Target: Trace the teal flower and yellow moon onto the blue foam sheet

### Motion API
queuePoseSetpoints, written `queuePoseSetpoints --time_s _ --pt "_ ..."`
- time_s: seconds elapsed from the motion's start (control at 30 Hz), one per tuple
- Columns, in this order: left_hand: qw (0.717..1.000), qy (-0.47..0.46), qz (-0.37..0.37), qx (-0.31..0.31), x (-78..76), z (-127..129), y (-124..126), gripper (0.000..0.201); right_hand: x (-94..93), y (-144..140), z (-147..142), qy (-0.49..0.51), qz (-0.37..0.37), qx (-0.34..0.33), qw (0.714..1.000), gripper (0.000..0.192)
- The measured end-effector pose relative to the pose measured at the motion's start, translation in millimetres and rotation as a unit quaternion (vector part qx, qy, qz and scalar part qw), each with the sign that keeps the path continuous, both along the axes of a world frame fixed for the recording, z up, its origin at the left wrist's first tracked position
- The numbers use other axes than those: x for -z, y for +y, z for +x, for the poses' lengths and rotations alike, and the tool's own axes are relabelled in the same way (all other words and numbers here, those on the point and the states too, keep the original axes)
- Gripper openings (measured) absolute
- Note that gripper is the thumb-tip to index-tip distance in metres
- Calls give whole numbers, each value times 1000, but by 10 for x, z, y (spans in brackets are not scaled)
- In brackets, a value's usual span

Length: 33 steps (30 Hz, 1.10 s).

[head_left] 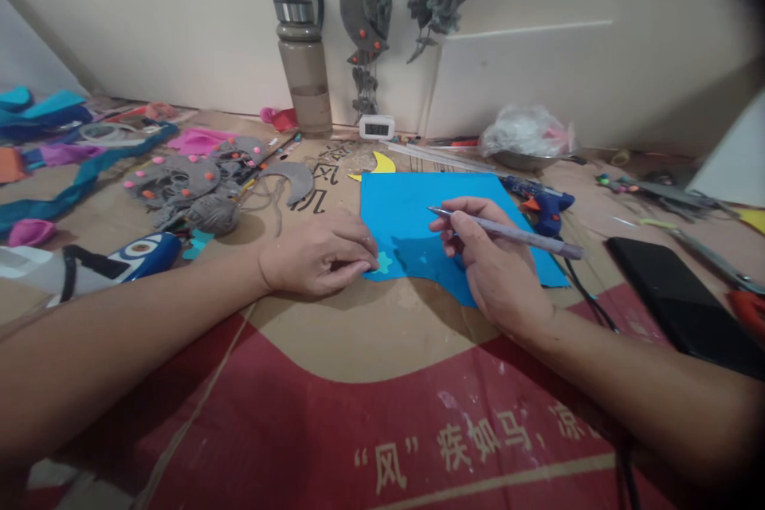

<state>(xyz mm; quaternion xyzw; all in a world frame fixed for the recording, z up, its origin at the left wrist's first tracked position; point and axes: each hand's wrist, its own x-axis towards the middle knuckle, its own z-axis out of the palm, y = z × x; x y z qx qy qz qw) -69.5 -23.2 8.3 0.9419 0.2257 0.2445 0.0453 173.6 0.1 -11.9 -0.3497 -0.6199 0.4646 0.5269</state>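
A blue sheet [412, 207], felt or foam by its look, lies flat with a wavy near edge. My left hand [326, 255] rests at its left edge, fingers curled together, the tips on a small turquoise flower-shaped cutout [382, 260] lying on the sheet. Above the sheet's right part, my right hand [496, 263] grips a pen [508, 233], its tip pointing left and clear of the surface. The right hand's shadow falls on the sheet. Behind the sheet's far left corner lies a yellow crescent [383, 162].
Left of the sheet are a grey crescent [292, 178], grey yarn [215, 213] and a blue-and-white glue bottle [143, 253]. A drinking bottle [304, 72] and small clock [376, 127] stand behind. On the right are a glue gun [541, 205], phone [681, 295] and scissors [717, 259].
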Motion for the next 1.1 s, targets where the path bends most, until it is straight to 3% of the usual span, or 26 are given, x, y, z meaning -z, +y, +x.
queuePoseSetpoints --time_s 0.5,0.73,0.97,1.1 --pt "1000 5 0 15 3 8 2 21 -161 -181 10 -102 97 9 990 21" --pt "1000 3 -14 16 18 -4 7 22 -100 -96 -14 -160 21 -28 986 25" --pt "999 14 -22 26 23 -2 13 23 -104 -57 7 -257 73 -69 961 15" --pt "999 11 -15 34 19 6 15 22 -153 -84 10 -216 63 -72 972 19"
